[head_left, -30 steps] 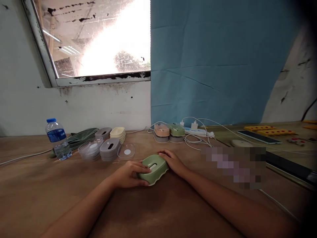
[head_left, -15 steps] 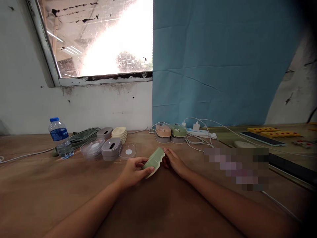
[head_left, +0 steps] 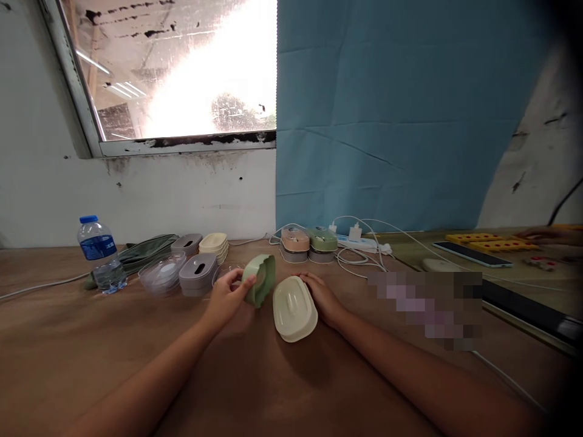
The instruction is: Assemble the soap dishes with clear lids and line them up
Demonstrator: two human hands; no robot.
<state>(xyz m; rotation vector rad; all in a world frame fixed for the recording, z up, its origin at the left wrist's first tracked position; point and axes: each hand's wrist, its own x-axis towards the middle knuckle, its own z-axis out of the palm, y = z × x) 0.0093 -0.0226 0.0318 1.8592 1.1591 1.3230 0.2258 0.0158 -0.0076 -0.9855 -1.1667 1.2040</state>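
Observation:
My left hand [head_left: 228, 297] grips a green plastic lid [head_left: 264, 276] with a wavy edge, thumb on one face, its hollow side turned partly right. My right hand [head_left: 324, 298] is closed on the far right rim of a cream oval plastic tray [head_left: 291, 303], tilted up with its recess facing me. Some of the right fingers are hidden behind the tray. Both pieces are held above the brown tabletop [head_left: 255, 388], a small gap between them. Behind my left hand a clear plastic lid [head_left: 232, 267] is partly covered.
Grey boxes [head_left: 199, 282], stacked cream trays [head_left: 214, 243], clear containers [head_left: 161, 273] and a water bottle [head_left: 101, 255] stand left. Two boxes with pink [head_left: 294, 240] and green tops [head_left: 322, 240] stand behind, near a power strip [head_left: 364, 244]. Another person's hand [head_left: 553, 235] is far right.
The green lid has come apart from the cream tray. My left hand has moved left with the lid, while my right hand now shows the tray tilted towards me.

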